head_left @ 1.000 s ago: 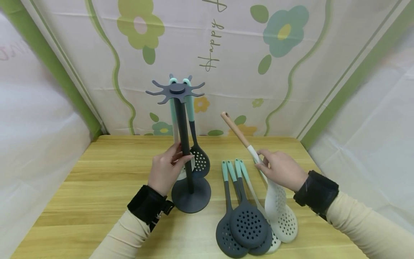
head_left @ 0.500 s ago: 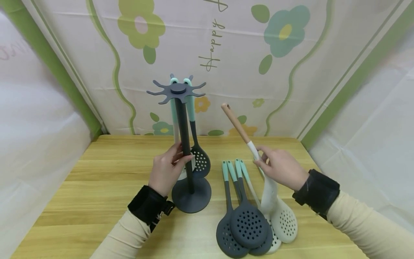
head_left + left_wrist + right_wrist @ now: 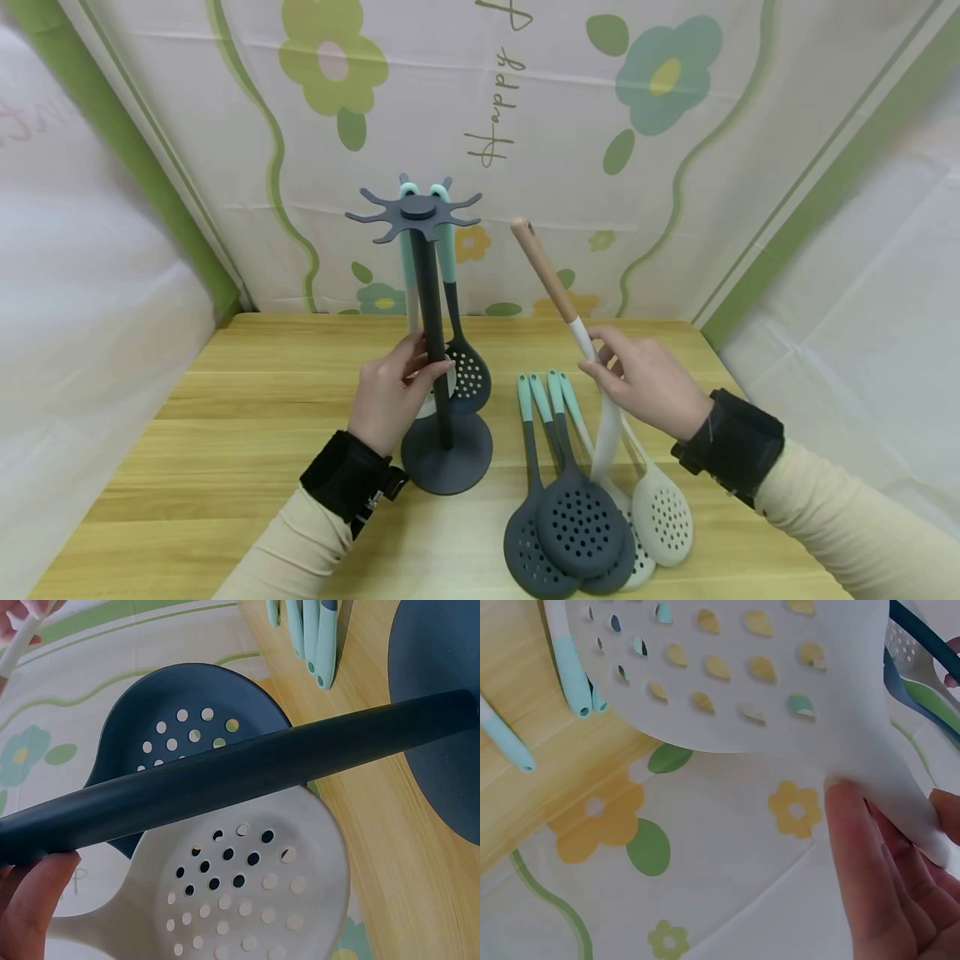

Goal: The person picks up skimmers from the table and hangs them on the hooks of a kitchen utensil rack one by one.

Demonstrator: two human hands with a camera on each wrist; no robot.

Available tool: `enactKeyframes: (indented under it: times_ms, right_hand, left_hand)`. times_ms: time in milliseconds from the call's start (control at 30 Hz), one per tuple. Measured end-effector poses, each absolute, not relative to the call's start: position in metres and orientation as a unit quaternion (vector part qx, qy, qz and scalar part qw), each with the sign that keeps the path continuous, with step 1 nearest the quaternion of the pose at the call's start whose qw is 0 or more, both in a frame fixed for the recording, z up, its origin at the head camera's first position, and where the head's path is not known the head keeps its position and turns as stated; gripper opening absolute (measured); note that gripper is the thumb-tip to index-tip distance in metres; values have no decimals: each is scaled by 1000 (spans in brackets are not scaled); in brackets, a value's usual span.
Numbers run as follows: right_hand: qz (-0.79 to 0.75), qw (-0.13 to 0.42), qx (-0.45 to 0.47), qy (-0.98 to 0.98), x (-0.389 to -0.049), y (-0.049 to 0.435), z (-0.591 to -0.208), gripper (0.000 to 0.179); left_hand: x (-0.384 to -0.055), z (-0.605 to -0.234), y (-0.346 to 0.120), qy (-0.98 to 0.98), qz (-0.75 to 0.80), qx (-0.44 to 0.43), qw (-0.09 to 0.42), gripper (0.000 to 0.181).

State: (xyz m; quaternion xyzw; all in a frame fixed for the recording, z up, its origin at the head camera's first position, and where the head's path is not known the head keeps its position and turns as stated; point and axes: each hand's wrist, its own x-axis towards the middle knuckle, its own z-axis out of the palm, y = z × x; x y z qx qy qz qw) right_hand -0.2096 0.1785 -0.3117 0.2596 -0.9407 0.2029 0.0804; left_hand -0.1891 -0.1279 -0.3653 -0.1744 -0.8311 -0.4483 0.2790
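My left hand (image 3: 390, 392) grips the dark pole of an upright utensil stand (image 3: 429, 308), thumb in front. From its top hooks, on the far side, hang two mint-handled skimmers, a dark grey one (image 3: 471, 379) and a white one (image 3: 240, 892). To the right, my right hand (image 3: 652, 383) pinches the neck of a white skimmer (image 3: 847, 675) with a tan handle. The handle tilts up and left. In the head view its head points down, almost edge-on, overlapping the utensils below. The right wrist view shows its teardrop holes.
Several mint-handled skimmers lie on the wooden table (image 3: 262, 467) beneath my right hand. Dark grey skimmers (image 3: 581, 525) overlap on the left, and a white skimmer (image 3: 663, 517) lies at the right. A flowered cloth (image 3: 555, 100) hangs behind the table.
My right hand has shifted slightly left and turned the tan-handled skimmer. Its handle end has risen, and its head has swung left from face-on to nearly edge-on. The left hand stays on the pole.
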Motion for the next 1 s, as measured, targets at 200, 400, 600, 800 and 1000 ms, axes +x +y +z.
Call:
enactKeyframes:
  times_ms: [200,400,600,800,1000]
  right_hand:
    - [212,103,272,-933,-207,176,-312,32]
    - [232,146,297,-915,-207,172,-316,34]
    - [265,155,304,-902,-206,167,-318,35]
    - [290,137,297,-899,-202,162,-318,33]
    - [302,131,293,-897,-200,161,-320,31]
  left_hand:
    - [-189,-365,-128,-831,-449,-175,278,33]
    - [-189,-365,-128,-832,-446,-171,280,33]
    - [-189,-365,-127,-836,-438,-171,282,32]
    - [-187,-364,-126,-840,-431,-170,283,31]
    - [-186,-362,-127,-848,-431,-164,262,29]
